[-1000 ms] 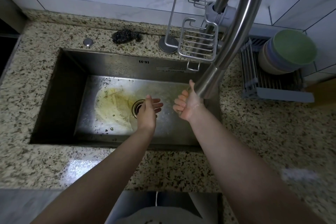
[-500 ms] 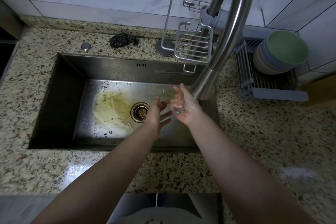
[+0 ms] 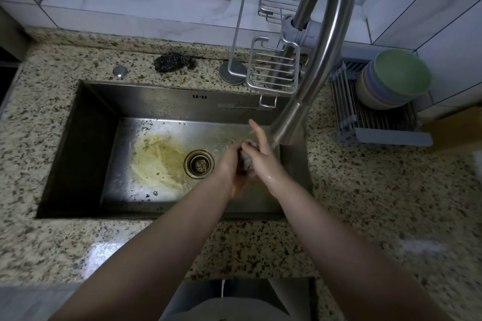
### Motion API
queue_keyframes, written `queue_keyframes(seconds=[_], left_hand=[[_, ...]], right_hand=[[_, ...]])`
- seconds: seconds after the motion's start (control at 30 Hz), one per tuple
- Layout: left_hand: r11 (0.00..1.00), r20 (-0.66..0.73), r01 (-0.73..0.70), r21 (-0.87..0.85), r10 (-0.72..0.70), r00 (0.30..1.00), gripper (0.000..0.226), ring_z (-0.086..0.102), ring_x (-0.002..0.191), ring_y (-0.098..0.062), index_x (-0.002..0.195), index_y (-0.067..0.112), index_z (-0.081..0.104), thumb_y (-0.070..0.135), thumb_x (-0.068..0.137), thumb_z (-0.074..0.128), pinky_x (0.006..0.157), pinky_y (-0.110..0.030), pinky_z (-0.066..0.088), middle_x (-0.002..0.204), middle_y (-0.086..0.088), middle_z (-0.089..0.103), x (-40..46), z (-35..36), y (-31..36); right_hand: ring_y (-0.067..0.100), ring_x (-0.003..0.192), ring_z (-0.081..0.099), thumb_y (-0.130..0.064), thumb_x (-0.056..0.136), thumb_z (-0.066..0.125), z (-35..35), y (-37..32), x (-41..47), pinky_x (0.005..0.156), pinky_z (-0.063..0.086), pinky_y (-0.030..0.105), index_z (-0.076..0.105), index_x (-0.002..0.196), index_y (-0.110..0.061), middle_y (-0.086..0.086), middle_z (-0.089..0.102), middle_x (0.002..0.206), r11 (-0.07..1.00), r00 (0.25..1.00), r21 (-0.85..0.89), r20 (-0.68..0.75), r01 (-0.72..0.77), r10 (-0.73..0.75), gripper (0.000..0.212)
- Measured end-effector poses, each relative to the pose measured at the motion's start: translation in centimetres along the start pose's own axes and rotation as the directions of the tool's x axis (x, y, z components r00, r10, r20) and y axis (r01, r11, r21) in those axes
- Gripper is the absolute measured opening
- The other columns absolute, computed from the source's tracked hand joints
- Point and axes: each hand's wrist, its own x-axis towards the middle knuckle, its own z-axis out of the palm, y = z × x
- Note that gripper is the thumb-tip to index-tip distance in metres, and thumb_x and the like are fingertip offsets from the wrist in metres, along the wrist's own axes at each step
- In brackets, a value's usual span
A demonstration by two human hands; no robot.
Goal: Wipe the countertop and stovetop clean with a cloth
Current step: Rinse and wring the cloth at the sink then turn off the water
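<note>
Both hands met under the faucet (image 3: 307,101) right of centre, over the sink (image 3: 161,104). The right hand (image 3: 263,156) kept its fingers straight. The left hand (image 3: 232,164) pressed against it, perhaps around something small and blurred. No cloth showed. Rinsing well meant staying over the basin, off the countertop (image 3: 365,190).

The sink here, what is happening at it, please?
A person rubs both hands together under the faucet spout over the steel sink. The left hand and right hand press against each other; whether anything is held between them is too blurred to tell. No cloth shows, so no wiping is under way.
</note>
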Motion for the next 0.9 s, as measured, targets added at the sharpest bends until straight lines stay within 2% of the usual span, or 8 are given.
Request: queue_keyframes(seconds=[0.07,0.13,0.27,0.4,0.57,0.67,0.77,0.9], left_hand=[[0.991,-0.058,-0.130,0.026,0.132,0.990,0.036,0.070,0.097,-0.023,0.130,0.002,0.060,0.027,0.105,0.052,0.077,-0.032,0.058,0.122,-0.021,0.069,0.7,-0.5,0.0],[0.965,-0.082,-0.254,0.072,0.259,0.962,0.034,0.067,0.114,-0.029,0.133,0.001,0.059,0.018,0.103,0.056,0.095,-0.039,0.056,0.127,-0.021,0.067,0.8,-1.0,0.0],[0.898,-0.093,-0.406,0.170,0.425,0.900,0.020,0.067,0.111,-0.026,0.108,0.010,0.070,0.022,0.104,0.054,0.097,-0.038,0.055,0.111,-0.011,0.072,0.8,-1.9,0.2],[0.900,-0.098,-0.413,0.139,0.427,0.899,0.029,0.070,0.098,-0.027,0.092,0.008,0.067,0.033,0.103,0.056,0.091,-0.040,0.058,0.098,-0.015,0.074,0.7,-2.0,0.7],[0.883,-0.067,-0.432,0.185,0.450,0.890,0.024,0.072,0.088,-0.022,0.088,0.010,0.067,0.032,0.091,0.074,0.080,-0.036,0.060,0.093,-0.011,0.075,0.6,-1.7,1.3],[0.896,-0.004,-0.376,0.234,0.388,0.922,0.042,0.072,0.101,-0.024,0.118,0.011,0.064,0.016,0.081,0.084,0.086,-0.038,0.061,0.112,-0.009,0.071,0.5,-1.9,1.7],[0.871,0.025,-0.338,0.357,0.352,0.936,0.039,0.070,0.103,-0.027,0.124,0.006,0.060,0.001,0.088,0.072,0.089,-0.038,0.060,0.116,-0.015,0.069,0.5,-1.9,1.7],[0.938,0.009,-0.239,0.252,0.244,0.970,0.022,0.068,0.089,-0.019,0.120,0.010,0.060,0.006,0.098,0.060,0.061,-0.025,0.058,0.110,-0.012,0.069,0.0,-1.6,1.7]], right_hand=[[0.011,0.136,0.043,-0.015,0.104,0.059,-1.0,0.2,-0.3,0.115,0.035,0.030,0.030,0.159,-0.035,-0.006,0.039,0.147,0.999,1.000,0.028,-0.016,0.022,-0.022,0.065],[0.016,0.127,0.059,-0.013,0.099,0.068,-1.9,0.7,-0.1,0.111,0.046,0.035,0.041,0.155,-0.021,0.000,0.055,0.145,0.980,0.997,0.181,0.017,-0.082,0.080,0.062],[0.026,0.116,0.070,0.003,0.098,0.062,-2.7,2.0,0.1,0.100,0.057,0.041,0.061,0.138,-0.007,0.015,0.070,0.129,0.954,0.984,0.241,0.028,-0.177,0.176,0.042],[0.025,0.113,0.071,0.000,0.094,0.063,-3.1,0.9,-0.3,0.097,0.056,0.041,0.066,0.125,-0.011,0.014,0.073,0.122,0.902,0.984,0.393,0.084,-0.178,0.158,0.034],[0.026,0.107,0.073,-0.017,0.098,0.069,-1.9,0.3,0.2,0.095,0.057,0.041,0.068,0.124,-0.012,0.013,0.076,0.117,0.970,0.994,0.219,-0.011,-0.104,0.109,0.026],[0.023,0.107,0.074,-0.027,0.106,0.057,-2.5,0.4,1.0,0.080,0.061,0.032,0.064,0.133,-0.011,0.013,0.073,0.124,0.919,0.987,0.380,-0.072,-0.107,0.144,0.033],[0.027,0.120,0.068,-0.043,0.109,0.045,-3.4,0.1,1.0,0.093,0.060,0.039,0.059,0.141,-0.013,0.013,0.067,0.137,0.831,0.980,0.530,-0.001,-0.167,0.198,0.046],[0.033,0.124,0.065,-0.035,0.108,0.040,-4.1,-0.2,0.4,0.110,0.049,0.051,0.058,0.141,-0.009,0.017,0.066,0.137,0.798,0.980,0.573,0.064,-0.189,0.186,0.046]])
